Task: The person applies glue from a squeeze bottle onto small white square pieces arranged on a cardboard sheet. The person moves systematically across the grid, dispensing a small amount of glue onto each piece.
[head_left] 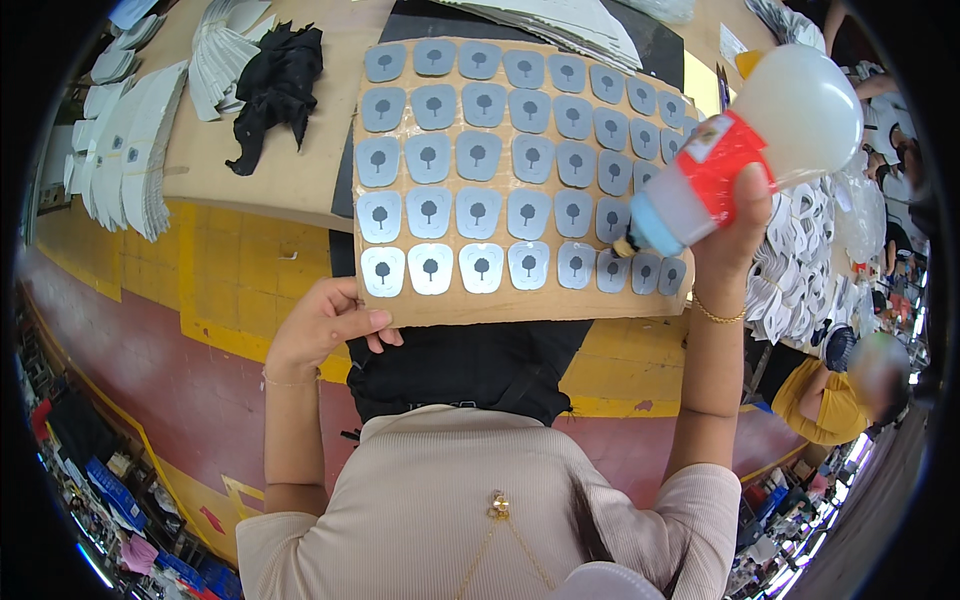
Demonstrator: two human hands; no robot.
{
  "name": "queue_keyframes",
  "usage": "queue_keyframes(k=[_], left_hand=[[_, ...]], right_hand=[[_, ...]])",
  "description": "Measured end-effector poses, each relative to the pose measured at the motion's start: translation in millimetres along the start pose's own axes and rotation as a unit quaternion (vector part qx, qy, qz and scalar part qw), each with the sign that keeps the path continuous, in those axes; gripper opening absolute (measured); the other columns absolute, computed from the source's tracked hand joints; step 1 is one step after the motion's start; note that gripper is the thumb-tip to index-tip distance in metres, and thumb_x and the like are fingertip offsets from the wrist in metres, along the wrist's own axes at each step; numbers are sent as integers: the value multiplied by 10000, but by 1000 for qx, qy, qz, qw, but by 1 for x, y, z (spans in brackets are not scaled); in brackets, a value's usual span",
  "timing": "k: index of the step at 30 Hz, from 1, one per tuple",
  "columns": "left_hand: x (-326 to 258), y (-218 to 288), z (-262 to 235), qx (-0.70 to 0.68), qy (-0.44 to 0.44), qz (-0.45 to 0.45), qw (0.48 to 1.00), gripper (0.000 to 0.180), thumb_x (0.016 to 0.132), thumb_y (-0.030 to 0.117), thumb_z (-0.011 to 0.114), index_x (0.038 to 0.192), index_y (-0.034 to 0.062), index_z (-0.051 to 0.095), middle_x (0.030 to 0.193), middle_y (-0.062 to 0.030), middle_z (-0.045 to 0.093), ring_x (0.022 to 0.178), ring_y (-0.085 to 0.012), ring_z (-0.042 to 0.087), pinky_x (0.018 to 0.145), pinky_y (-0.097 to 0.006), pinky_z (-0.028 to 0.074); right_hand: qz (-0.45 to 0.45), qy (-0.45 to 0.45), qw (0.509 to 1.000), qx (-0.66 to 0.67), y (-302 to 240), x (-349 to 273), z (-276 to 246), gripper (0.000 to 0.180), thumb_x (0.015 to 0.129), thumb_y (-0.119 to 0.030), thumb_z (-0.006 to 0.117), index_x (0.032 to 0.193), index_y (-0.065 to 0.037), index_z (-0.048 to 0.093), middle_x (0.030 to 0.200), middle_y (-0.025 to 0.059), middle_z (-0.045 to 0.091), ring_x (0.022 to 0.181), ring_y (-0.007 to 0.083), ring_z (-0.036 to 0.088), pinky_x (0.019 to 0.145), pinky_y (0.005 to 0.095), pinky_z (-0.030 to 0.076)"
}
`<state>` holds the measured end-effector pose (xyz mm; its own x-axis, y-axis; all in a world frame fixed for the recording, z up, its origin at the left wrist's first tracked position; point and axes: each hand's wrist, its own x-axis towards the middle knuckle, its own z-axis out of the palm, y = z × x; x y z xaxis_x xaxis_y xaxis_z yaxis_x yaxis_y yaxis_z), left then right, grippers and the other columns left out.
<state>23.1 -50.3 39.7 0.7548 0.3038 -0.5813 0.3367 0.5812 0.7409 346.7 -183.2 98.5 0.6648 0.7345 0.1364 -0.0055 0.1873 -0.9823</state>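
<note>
A brown cardboard sheet (520,308) is tilted in front of me, with its near edge at the table's front. Rows of small grey-white rounded patches (479,210), each with a dark tree print, cover it. My left hand (325,320) pinches the sheet's near left corner, thumb on top. In my right hand (738,215) is a translucent white squeeze bottle (810,115) with a red label and pale blue neck. The bottle is tipped nozzle-down, and its dark tip is over the patches near the right end of the nearest rows. Whether the tip touches one, I cannot tell.
A crumpled black cloth (283,92) lies on the table at far left, beside stacks of white cut pieces (135,150). White sheets (570,25) are piled beyond the cardboard. More white pieces (795,270) heap up at right, near a person in a yellow shirt (822,402).
</note>
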Motion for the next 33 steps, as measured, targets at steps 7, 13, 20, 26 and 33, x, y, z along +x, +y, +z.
queue_keyframes(k=[7,13,20,26,33], left_hand=[[2,0,1,0,3,-6,1000,121,745,71,598,801,-36,605,668,-106,618,604,-177,619,511,-236,503],[3,-6,-8,-4,-31,-4,1000,151,776,65,614,889,-35,599,749,-110,634,651,-153,627,545,-224,492],[3,-4,-5,4,-13,-2,1000,128,750,65,602,825,-39,602,689,-121,626,607,-182,617,540,-251,499],[3,-4,-4,6,-8,1,1000,126,743,69,599,808,-39,601,664,-120,621,593,-197,616,541,-262,502],[3,-7,-8,-10,-31,0,999,134,766,65,609,848,-41,606,725,-129,634,616,-154,611,545,-230,492]], right_hand=[[-32,39,998,-36,-1,-4,-20,578,746,-367,628,1123,26,434,974,132,551,843,198,574,707,310,500],[-60,29,983,-171,-1,-18,-10,505,694,-330,729,1009,14,535,893,79,586,806,160,570,715,283,465],[-99,12,974,-204,-4,-19,-9,410,673,-264,727,940,7,574,862,76,603,784,161,578,706,284,469],[-97,17,966,-238,-2,-21,-10,411,672,-285,729,921,9,585,863,77,604,787,162,578,707,284,468],[-79,62,994,-51,-10,-16,-27,490,739,-240,685,1088,24,465,929,114,572,806,189,581,718,309,488]])
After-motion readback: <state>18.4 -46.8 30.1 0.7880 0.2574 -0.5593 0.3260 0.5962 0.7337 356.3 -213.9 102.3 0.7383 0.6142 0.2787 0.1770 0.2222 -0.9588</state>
